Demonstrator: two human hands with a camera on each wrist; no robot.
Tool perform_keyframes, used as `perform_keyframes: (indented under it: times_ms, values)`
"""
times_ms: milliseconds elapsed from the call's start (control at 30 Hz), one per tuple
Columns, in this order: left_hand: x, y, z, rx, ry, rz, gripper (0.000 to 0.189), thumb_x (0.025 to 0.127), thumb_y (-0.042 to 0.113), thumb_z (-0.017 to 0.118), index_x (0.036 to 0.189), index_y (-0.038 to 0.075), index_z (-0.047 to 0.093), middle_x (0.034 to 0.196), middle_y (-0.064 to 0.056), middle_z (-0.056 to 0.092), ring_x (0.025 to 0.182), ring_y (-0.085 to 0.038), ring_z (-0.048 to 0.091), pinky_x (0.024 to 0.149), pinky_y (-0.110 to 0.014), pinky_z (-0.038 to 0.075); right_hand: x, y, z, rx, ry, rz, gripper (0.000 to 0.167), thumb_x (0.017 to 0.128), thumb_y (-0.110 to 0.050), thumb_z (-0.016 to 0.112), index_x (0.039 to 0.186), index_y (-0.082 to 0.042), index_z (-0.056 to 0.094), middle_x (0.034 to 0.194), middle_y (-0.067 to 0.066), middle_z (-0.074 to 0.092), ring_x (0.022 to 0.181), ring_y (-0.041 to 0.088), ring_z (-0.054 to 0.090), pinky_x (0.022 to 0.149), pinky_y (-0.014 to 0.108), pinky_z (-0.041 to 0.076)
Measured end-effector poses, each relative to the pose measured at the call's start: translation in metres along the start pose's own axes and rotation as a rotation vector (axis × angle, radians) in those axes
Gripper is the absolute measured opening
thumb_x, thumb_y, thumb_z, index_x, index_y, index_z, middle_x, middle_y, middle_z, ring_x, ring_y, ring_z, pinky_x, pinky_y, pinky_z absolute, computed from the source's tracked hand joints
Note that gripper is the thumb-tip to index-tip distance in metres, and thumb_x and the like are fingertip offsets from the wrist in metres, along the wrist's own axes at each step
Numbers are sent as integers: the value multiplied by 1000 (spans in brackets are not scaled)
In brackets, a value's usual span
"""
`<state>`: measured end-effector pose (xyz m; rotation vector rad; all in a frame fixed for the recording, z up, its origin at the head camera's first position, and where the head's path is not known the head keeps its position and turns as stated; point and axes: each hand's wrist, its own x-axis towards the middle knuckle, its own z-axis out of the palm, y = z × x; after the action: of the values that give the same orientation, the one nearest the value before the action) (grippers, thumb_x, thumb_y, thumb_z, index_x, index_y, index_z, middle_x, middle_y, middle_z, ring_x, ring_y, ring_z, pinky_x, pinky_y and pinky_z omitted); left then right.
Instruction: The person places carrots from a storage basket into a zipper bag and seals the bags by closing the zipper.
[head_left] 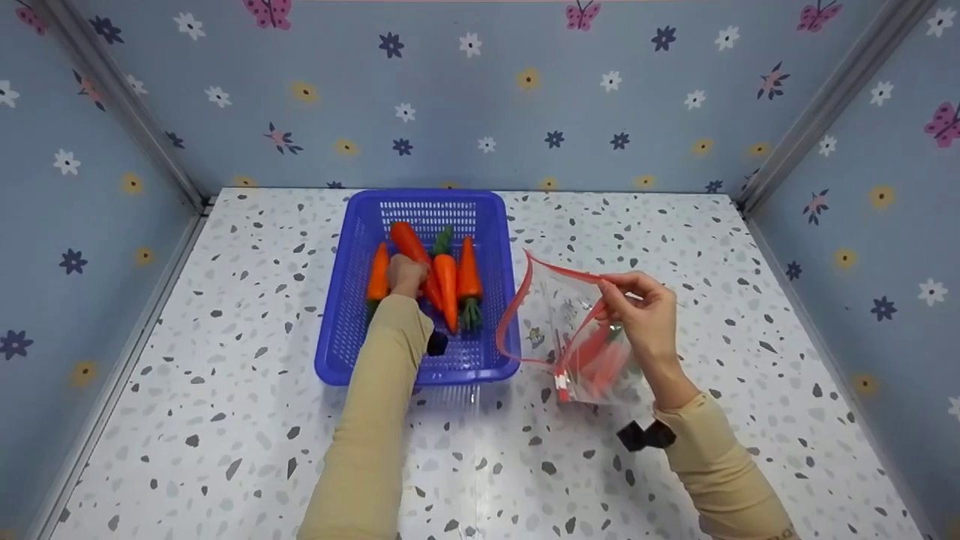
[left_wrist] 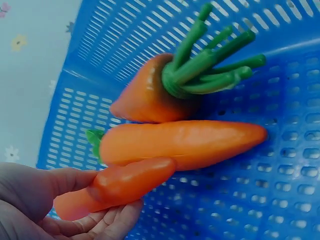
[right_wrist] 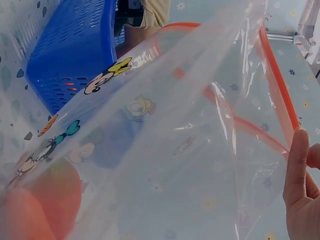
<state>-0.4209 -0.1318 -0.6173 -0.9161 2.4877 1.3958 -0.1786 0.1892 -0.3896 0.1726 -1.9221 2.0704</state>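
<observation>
Inside a blue plastic basket (head_left: 341, 300), my left hand (head_left: 407, 275) reaches among several glossy orange carrots. Its thumb and fingers pinch one carrot (left_wrist: 137, 182), as the left wrist view shows. Close beside that lie a carrot (left_wrist: 185, 142) pointing right and another carrot (left_wrist: 150, 92) with thick green stalks. To the basket's right, my right hand (head_left: 641, 307) pinches the red rim of a clear zip bag (right_wrist: 165, 150). The bag's mouth gapes toward the basket. Red-orange carrots (head_left: 600, 364) show through its lower part, and cartoon figures are printed on its side.
A speckled white table (head_left: 247, 442) carries the basket and the bag. Flower-patterned panels (head_left: 480, 90) enclose it at the back and both sides. The bag's rim comes right up to the basket's right wall. Dark wrist cameras (head_left: 645, 435) sit at the cuffs of the tan sleeves.
</observation>
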Motion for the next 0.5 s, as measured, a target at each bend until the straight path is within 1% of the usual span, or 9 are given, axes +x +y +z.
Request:
perform_keyframes:
  times_ms: [100,167,200,233,267,333,400,467,500]
  values:
    - [-20,7,-11,-41,20,48,27,73,18,64,90,-1,56,75,-13,58,50,-25,57,39,-34,47,0,0,0,-11,-1,4,16,78,1,64,88,14,60,61,13,59,44,15,56,42,26,48]
    - [-60,25,-34,-59,-11,69,29,74,16,63,95,-3,55,80,-15,59,58,-26,60,45,-34,49,0,0,0,-18,-4,10,18,78,-1,64,88,14,60,61,13,59,44,16,56,42,27,48]
    - [-84,36,-46,-64,-28,77,29,76,14,62,98,-4,55,83,-16,60,63,-26,61,49,-34,51,-1,0,0,-23,-5,11,18,78,-1,64,88,14,60,61,13,59,44,16,56,43,28,48]
    - [-108,45,-57,-67,-19,95,28,77,13,60,98,-5,54,83,-15,59,63,-26,61,49,-33,51,-1,0,0,-28,-5,13,19,79,-2,65,88,13,60,61,14,59,45,16,56,43,28,48]
    - [-132,54,-69,-67,-39,107,29,79,13,59,101,-5,53,85,-15,59,67,-26,62,50,-31,51,-1,1,0,-32,-5,17,19,79,-3,65,89,13,61,61,14,59,45,16,56,43,29,48]
    - [-185,77,-98,-51,-90,94,33,84,12,56,111,-6,49,93,-14,57,72,-22,60,51,-25,50,-1,1,1,-34,-5,22,19,78,-4,65,89,12,61,61,14,59,45,17,56,43,29,49]
    - [-200,85,-106,-53,-110,120,34,85,13,54,113,-5,47,94,-13,57,71,-21,60,50,-23,49,-1,1,2,-31,-4,26,19,79,-4,65,89,12,61,61,15,59,45,17,56,43,29,48]
    - [-207,89,-111,-68,-130,150,35,85,12,54,114,-6,46,95,-14,56,71,-21,59,49,-22,48,-1,2,3,-26,-5,30,20,79,-5,65,89,12,61,60,15,59,45,17,56,43,28,48]
    - [-208,90,-112,-72,-135,160,35,84,12,55,114,-6,46,97,-15,56,71,-21,59,51,-23,49,-1,2,3,-24,-6,31,20,79,-5,65,89,12,61,60,15,59,45,17,56,43,28,48]
